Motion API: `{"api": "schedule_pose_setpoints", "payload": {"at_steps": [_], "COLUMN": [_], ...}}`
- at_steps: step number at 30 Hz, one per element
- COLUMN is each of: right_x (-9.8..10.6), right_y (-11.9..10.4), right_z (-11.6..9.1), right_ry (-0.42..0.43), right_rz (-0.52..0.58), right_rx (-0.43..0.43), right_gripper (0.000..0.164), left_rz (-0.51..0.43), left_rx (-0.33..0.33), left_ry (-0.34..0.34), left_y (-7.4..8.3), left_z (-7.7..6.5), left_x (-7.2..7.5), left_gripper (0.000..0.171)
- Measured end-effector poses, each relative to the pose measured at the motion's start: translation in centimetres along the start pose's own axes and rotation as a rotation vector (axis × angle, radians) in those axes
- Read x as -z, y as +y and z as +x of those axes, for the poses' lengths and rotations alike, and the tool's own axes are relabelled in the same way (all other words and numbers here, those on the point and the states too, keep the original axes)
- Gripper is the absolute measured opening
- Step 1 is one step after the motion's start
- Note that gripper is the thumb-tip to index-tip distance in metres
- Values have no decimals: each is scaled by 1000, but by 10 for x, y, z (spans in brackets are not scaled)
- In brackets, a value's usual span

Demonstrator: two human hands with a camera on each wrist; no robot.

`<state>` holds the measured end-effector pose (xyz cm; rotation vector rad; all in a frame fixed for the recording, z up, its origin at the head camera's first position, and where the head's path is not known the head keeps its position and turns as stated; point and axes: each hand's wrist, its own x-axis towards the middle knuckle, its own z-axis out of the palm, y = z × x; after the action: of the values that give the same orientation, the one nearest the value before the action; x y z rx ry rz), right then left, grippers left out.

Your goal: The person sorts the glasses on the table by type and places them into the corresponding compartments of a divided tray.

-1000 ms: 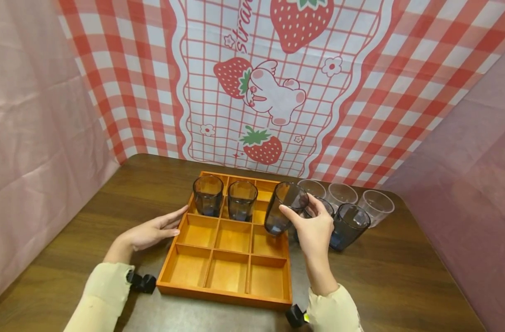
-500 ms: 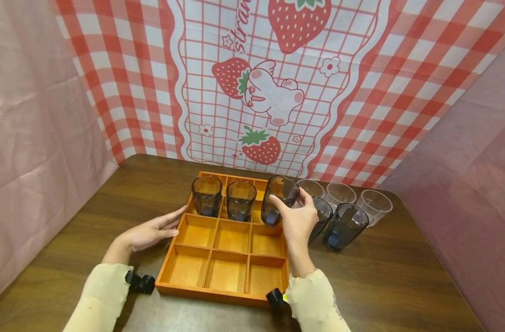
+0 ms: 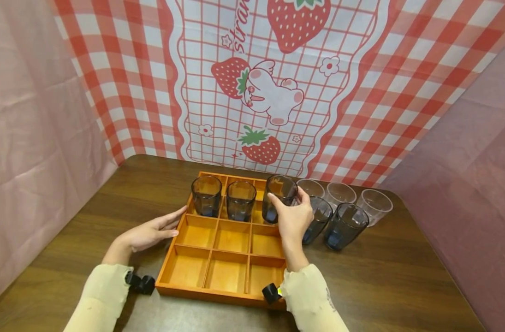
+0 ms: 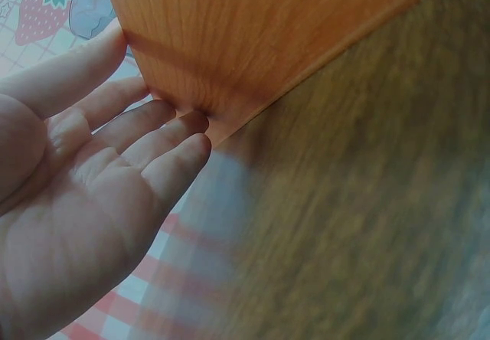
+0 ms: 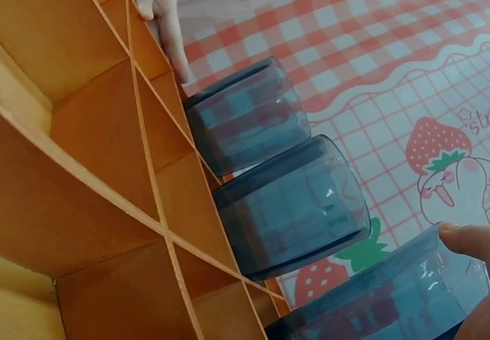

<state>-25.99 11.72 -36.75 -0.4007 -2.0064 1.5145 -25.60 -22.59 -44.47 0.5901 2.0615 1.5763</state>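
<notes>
Strawberry-print cloth (image 3: 277, 87) behind brown table (image 3: 385, 272); pink drapes (image 3: 32, 138).

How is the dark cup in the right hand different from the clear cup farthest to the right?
Colour: the dark cup is smoky blue-grey, the clear cup colourless.
Contact: the right hand grips the dark cup; no hand touches the clear cup.
Place: the dark cup is in or just above the tray; the clear cup is on the table.
Both are see-through, with mouths upward.
</notes>
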Motion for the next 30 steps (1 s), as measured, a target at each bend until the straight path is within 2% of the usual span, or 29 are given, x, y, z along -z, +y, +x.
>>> {"api": "schedule_pose_setpoints", "payload": {"at_steps": [9,19,30], "right_x": [-3,-8,-11], "right_y": [5,12,17], "right_z": [-1,-3,-7], "right_ry": [-10,1,15], "right_rz": [-17,30,-4], "right_rx": [7,-50,-82], "right_gripper": [77,74,71], "left_rz": [11,17,2], "left_rx": [-14,-10,-16], "left_ry": [-3,1,-4], "left_y": [-2,-2,-2], "left_z": [0,-1,-1], "left_x": [0,0,1], "left_gripper": [70,70,70]}}
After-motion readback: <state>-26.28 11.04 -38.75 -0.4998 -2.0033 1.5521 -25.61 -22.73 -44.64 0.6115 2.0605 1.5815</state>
